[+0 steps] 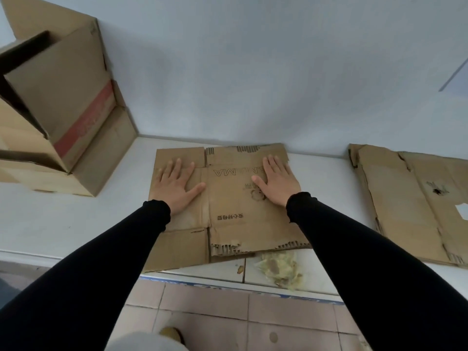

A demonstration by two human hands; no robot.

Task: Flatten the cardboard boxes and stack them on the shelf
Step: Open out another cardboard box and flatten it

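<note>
A flattened box lies on the white shelf, directly under both palms, its near edge hanging slightly past the shelf front. The left hand presses flat on its left part, fingers straight and spread apart; the right hand presses flat on its right part, fingers straight and close together. A second flattened box lies well apart to the right. Two unflattened boxes stand stacked on the left.
</note>
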